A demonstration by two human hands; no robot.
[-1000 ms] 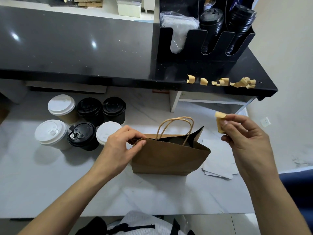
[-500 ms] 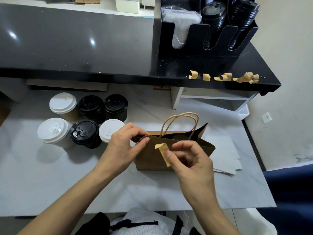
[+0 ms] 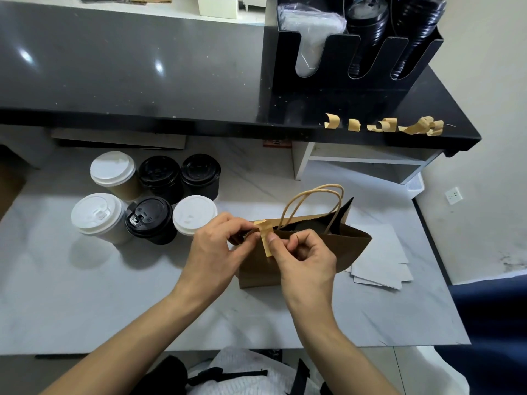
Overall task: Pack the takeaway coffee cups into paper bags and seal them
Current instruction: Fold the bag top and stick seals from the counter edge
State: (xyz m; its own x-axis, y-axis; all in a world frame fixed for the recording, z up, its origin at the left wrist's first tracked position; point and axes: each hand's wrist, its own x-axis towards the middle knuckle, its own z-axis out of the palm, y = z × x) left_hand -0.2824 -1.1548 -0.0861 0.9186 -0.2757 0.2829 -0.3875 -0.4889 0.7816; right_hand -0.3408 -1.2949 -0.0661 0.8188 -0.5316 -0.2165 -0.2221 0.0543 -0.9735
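The right hand (image 3: 306, 259) had its fingers curled, thumb pressing a strip of tan tape (image 3: 265, 238) against the near face of the brown paper bag (image 3: 313, 252). The left hand (image 3: 212, 249) pinched the bag's top edge at its left corner, just beside the tape, whose upper end folded over the rim. The bag stood upright on the white marbled bench (image 3: 114, 295), its twisted paper handles (image 3: 312, 205) rising from the mouth, which gaped open toward the right; something dark showed inside, too shadowed to identify.

To the left of the bag stood six lidded takeaway cups (image 3: 148, 195) in two close rows, three with white lids and three with black, the nearest white lid partly hidden behind the left hand. Flat white sheets of paper (image 3: 382, 266) lay on the bench to the right of the bag, partly under it.

Behind, a raised black counter (image 3: 142, 67) carried several curled pieces of tape (image 3: 385, 126) stuck along its front edge, and a black organiser (image 3: 342, 61) holding stacked black lids and a clear plastic wrap.
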